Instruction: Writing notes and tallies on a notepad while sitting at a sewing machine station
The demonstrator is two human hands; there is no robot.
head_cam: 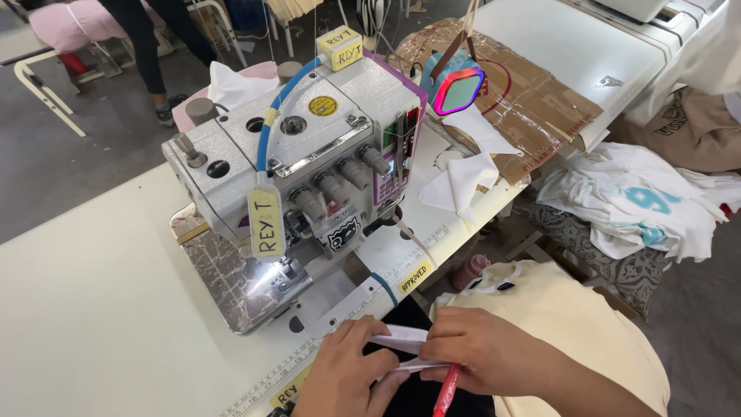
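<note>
Just below the grey overlock sewing machine [309,166], both hands, left hand [347,376] and right hand [486,357], pinch a folded white paper slip [405,340]; the right also clamps a red pen [446,394].

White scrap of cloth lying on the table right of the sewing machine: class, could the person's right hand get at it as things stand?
Probably yes, but not freely: the right hand is busy with a folded white strip and a red pen. The white scrap of cloth lies uncovered on the white table, with nothing between.

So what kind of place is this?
Most likely a garment sewing workshop: an overlock sewing machine on a white table, cut white garments piled beside it, another person's legs nearby.
</note>
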